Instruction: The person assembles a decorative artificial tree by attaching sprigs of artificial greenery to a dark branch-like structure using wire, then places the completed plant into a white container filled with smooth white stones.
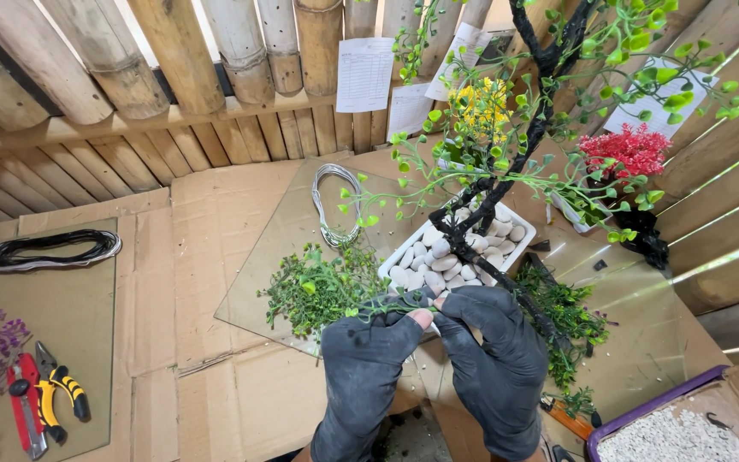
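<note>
A thin green twig [391,305] is pinched between the fingertips of the left hand [368,359] and the right hand [496,355], both in dark gloves. The fingers are closed tight on it, low in the middle of the view. Just behind the hands, a white tray [519,250] full of white pebbles [425,261] is seen, with a black fake tree [506,162] stuck in it. A green leafy bunch [318,287] is laid on a glass sheet [280,248]. Yellow pliers [57,389] are left far off on the left
</note>
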